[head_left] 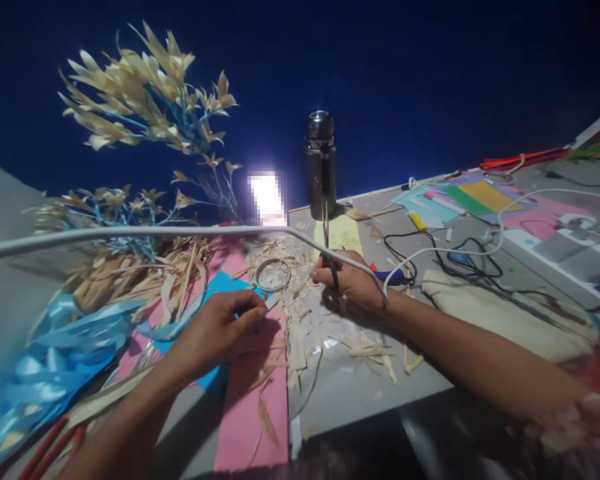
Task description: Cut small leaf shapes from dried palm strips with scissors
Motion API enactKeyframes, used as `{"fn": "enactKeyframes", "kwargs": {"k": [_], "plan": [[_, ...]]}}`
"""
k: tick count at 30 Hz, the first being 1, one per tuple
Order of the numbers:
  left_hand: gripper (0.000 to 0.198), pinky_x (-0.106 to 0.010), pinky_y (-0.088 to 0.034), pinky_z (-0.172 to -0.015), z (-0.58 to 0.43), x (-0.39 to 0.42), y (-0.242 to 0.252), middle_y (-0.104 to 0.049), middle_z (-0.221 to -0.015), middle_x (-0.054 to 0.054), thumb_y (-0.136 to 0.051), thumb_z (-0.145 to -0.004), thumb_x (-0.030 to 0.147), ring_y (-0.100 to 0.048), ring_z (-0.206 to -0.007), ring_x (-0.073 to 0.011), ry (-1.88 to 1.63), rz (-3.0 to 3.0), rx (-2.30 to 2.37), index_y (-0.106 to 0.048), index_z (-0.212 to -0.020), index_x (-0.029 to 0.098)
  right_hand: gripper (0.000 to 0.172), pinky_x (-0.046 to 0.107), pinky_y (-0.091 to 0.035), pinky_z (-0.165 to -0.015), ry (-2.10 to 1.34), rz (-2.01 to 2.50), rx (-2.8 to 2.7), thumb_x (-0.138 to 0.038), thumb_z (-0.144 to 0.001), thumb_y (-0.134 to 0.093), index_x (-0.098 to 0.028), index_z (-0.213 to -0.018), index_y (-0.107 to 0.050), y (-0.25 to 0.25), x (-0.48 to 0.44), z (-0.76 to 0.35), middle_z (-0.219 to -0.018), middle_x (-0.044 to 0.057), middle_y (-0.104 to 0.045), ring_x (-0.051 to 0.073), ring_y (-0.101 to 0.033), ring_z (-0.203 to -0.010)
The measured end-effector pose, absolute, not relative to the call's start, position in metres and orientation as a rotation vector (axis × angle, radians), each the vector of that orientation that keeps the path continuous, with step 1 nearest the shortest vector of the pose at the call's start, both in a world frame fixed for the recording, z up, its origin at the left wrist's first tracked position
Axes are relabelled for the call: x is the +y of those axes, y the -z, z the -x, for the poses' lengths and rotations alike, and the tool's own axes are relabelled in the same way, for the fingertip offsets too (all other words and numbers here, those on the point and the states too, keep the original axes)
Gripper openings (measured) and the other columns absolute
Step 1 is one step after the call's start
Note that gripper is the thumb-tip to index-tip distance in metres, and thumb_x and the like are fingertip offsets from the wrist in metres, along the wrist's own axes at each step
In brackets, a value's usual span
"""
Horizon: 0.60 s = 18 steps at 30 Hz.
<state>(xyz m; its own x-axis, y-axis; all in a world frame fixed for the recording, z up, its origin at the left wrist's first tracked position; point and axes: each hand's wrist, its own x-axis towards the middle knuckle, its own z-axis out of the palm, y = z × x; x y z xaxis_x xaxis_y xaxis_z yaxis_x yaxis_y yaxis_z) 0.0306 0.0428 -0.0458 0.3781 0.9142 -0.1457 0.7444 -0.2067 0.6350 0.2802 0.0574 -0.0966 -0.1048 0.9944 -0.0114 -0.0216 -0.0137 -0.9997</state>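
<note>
My right hand point(349, 279) is closed round a pair of scissors point(325, 230), fingers through the dark handles and the blades pointing up and away from me. To its left, my left hand point(225, 327) hovers over the pink paper point(260, 427), its fingers curled and the thumb against them. Whatever may be pinched there is hidden or too small to name. Just beyond the left hand lies a roll of tape point(273, 274), seen as a ring. Pale dry scraps point(300, 327) of leaf or husk are scattered on the table between both hands.
A metal flask point(321, 167) stands behind the scissors. Dried-leaf flower stems point(145, 100) rise at left, above blue ribbon point(75, 347). A white cable point(130, 235) crosses the view in front. At right are a power strip point(555, 263), black cable and coloured papers point(473, 200).
</note>
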Motion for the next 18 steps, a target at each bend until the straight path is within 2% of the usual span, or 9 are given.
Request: {"fn": "enactKeyframes", "kwargs": {"k": [3, 7, 9, 14, 16, 18], "plan": [[0.028, -0.029, -0.041, -0.062, -0.034, 0.033, 0.061, -0.067, -0.069, -0.001, -0.054, -0.086, 0.041, -0.06, -0.067, -0.0202, -0.315, -2.033, 1.437, -0.067, -0.07, 0.021, 0.017, 0.026, -0.04, -0.058, -1.284, 1.182, -1.277, -0.026, -0.07, -0.078, -0.016, -0.07, -0.065, 0.096, 0.058, -0.28, -0.066, 0.001, -0.061, 0.012, -0.052, -0.061], [0.022, -0.034, -0.045, -0.074, -0.052, 0.03, 0.081, -0.073, -0.088, -0.006, -0.055, -0.084, 0.033, -0.065, -0.084, -0.025, -0.279, -2.066, 1.402, -0.073, -0.085, 0.021, 0.016, 0.025, -0.038, -0.055, -1.301, 1.176, -1.289, -0.026, -0.071, -0.078, -0.017, -0.072, -0.065, 0.099, 0.056, -0.277, -0.064, 0.0, -0.059, 0.011, -0.05, -0.058], [0.021, -0.036, -0.046, -0.076, -0.06, 0.031, 0.088, -0.071, -0.091, -0.007, -0.057, -0.083, 0.032, -0.065, -0.086, -0.0255, -0.304, -2.13, 1.411, -0.074, -0.09, 0.021, 0.018, 0.025, -0.037, -0.053, -1.325, 1.157, -1.291, -0.029, -0.073, -0.077, -0.017, -0.073, -0.064, 0.102, 0.054, -0.275, -0.062, -0.001, -0.056, 0.011, -0.049, -0.056], [0.024, -0.032, -0.045, -0.068, -0.047, 0.04, 0.081, -0.067, -0.075, -0.003, -0.056, -0.083, 0.04, -0.062, -0.073, -0.022, -0.601, -2.001, 1.597, -0.069, -0.078, 0.02, 0.022, 0.025, -0.036, -0.05, -1.362, 1.128, -1.321, -0.033, -0.073, -0.078, -0.017, -0.075, -0.063, 0.109, 0.054, -0.274, -0.062, -0.002, -0.055, 0.011, -0.048, -0.055], [0.027, -0.031, -0.044, -0.062, -0.034, 0.045, 0.073, -0.065, -0.068, -0.001, -0.056, -0.082, 0.045, -0.059, -0.065, -0.0208, -0.625, -1.924, 1.71, -0.067, -0.076, 0.021, 0.023, 0.025, -0.036, -0.051, -1.358, 1.111, -1.344, -0.033, -0.072, -0.079, -0.017, -0.074, -0.063, 0.11, 0.055, -0.274, -0.063, -0.002, -0.054, 0.011, -0.048, -0.056], [0.027, -0.031, -0.044, -0.063, -0.023, 0.048, 0.07, -0.068, -0.071, -0.001, -0.055, -0.083, 0.045, -0.06, -0.067, -0.0215, -0.605, -1.94, 1.777, -0.068, -0.078, 0.021, 0.022, 0.025, -0.036, -0.052, -1.335, 1.107, -1.373, -0.032, -0.072, -0.079, -0.017, -0.072, -0.063, 0.11, 0.056, -0.274, -0.063, -0.002, -0.054, 0.011, -0.048, -0.058]]}}
